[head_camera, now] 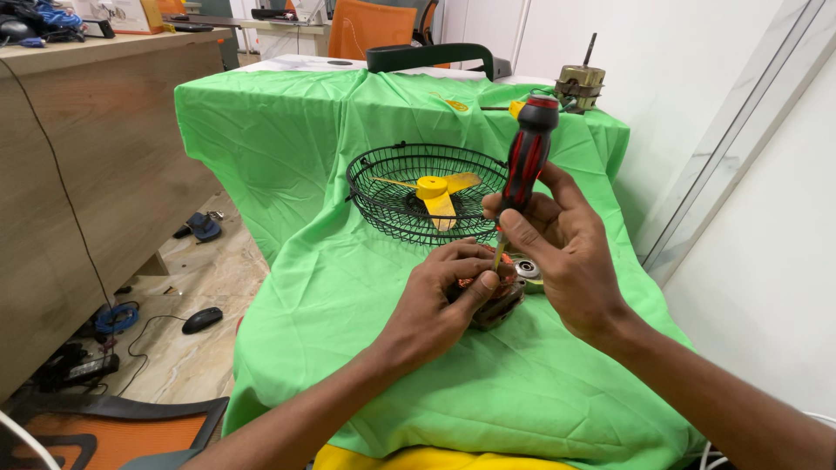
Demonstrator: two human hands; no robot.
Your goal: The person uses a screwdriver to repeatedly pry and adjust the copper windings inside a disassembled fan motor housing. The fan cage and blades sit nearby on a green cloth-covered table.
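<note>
Green cloth covers the worktop (287, 148), where the left hand (444, 300) clamps a small motor (501, 300) steady on it while the right hand (566, 252) grips a red-and-black screwdriver (527, 157) upright, tip down into it, near a wire fan guard (392, 187).

A plain bright green cloth (348, 287) covers the table. At twelve o'clock, a black wire fan guard (383, 187) cradles a yellow plastic fan blade (433, 189). The plastic-handled screwdriver (528, 152) is striped red and black.
</note>
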